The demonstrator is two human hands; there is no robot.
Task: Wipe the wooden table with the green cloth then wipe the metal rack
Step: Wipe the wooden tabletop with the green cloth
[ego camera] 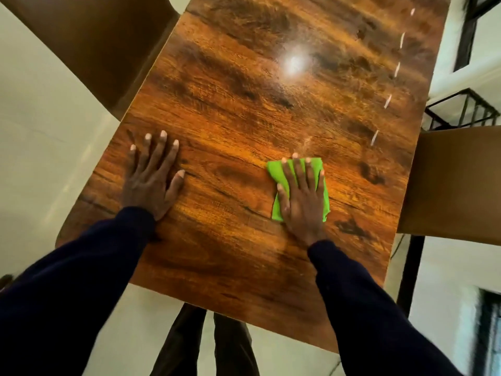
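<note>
The wooden table (244,104) fills the middle of the view, glossy with dark grain. A folded green cloth (276,172) lies on its near right part. My right hand (302,198) presses flat on the cloth with straight, spread fingers, covering most of it. My left hand (151,177) rests flat on the bare tabletop near the left edge, fingers spread, holding nothing. A black metal rack (461,109) shows beyond the table's right edge.
A brown chair (95,42) stands at the far left corner of the table. A second brown chair (455,183) sits against the right edge. Pale floor (40,131) surrounds the table. My legs (206,346) show below the near edge.
</note>
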